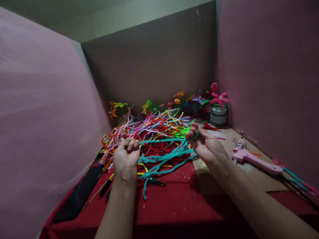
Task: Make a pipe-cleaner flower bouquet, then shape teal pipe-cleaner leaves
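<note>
two pink side walls (269, 59) and one dark back panel (154, 66) close in a red-covered table (174, 205). any print on the white-and-grey pot (218, 116) at the back right is too small and dim to read. two bare hands are over the table: the right hand (205, 144) grips a turquoise fuzzy stem (161, 140) between thumb and fingers, a bent piece of it showing at the fingertips, while the left hand (127, 152) is palm up with fingers curled beside the stem's other end; i cannot tell whether it pinches it. the stem spans the gap between them, in front of the heap. below it lie several loose turquoise stems (169, 154), overlapping too much to count, and behind is a large tangled heap of coloured stems (149, 127), likewise uncountable. one pink glue gun (259, 161) lies on a brown board (219, 179) at right, its cord running off the near edge. one dark pointed tool (156, 181) pokes out right of the left wrist, which hides part of what lies beneath. one flat black case (79, 192) lies at left. fuzzy flowers line the back, partly blocked by the heap; one big pink flower (219, 99) rises above the pot.
</note>
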Demonstrator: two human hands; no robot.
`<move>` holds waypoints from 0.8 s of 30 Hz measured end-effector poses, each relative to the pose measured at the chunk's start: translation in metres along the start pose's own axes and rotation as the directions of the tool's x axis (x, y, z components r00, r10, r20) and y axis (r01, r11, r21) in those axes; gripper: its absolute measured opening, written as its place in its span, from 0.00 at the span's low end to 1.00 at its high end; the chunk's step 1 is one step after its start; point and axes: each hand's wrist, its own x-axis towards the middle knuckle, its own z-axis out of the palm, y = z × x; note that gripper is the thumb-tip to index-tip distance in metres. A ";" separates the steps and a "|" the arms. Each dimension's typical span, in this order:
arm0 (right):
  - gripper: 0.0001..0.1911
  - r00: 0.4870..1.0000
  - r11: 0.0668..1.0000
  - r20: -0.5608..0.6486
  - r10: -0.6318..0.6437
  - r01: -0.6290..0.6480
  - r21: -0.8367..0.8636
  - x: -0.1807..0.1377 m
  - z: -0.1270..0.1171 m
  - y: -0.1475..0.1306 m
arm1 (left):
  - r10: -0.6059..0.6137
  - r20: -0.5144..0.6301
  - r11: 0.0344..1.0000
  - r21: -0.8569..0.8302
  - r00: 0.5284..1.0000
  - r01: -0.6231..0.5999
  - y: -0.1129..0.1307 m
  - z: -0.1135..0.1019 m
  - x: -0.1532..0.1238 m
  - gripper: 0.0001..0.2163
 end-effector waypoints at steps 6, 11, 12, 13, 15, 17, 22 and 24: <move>0.08 0.999 0.999 0.015 -0.030 0.030 -0.022 0.006 -0.011 0.002 | -0.088 -0.069 0.993 -0.089 0.994 0.081 0.004 -0.002 -0.005 0.14; 0.08 0.997 0.999 0.081 -0.019 0.021 -0.025 0.004 -0.014 0.006 | -0.120 -0.062 0.983 -0.147 0.991 0.110 0.015 -0.005 -0.004 0.18; 0.08 0.998 1.000 0.067 -0.011 0.013 -0.027 0.003 -0.014 0.005 | -0.120 -0.056 0.983 -0.149 0.991 0.111 0.016 -0.006 -0.004 0.18; 0.08 0.999 1.000 0.053 -0.007 0.008 -0.027 0.002 -0.015 0.004 | -0.116 -0.052 0.983 -0.149 0.992 0.107 0.015 -0.006 -0.005 0.18; 0.09 0.999 1.000 0.038 0.001 0.000 -0.018 0.002 -0.016 0.001 | -0.105 -0.044 0.984 -0.149 0.994 0.097 0.012 -0.008 -0.007 0.18; 0.10 0.999 1.000 0.046 0.011 -0.012 0.006 0.002 -0.017 -0.002 | -0.085 -0.001 0.986 -0.145 0.996 0.084 0.008 -0.010 -0.011 0.17; 0.07 0.992 0.999 0.123 -0.029 0.023 0.049 0.002 -0.014 0.002 | 0.017 0.215 0.982 -0.188 0.976 0.024 0.005 -0.015 -0.024 0.15; 0.06 0.986 0.999 0.159 -0.048 0.044 0.027 -0.001 -0.013 0.010 | 0.078 0.255 0.972 -0.236 0.964 -0.016 0.005 -0.015 -0.026 0.15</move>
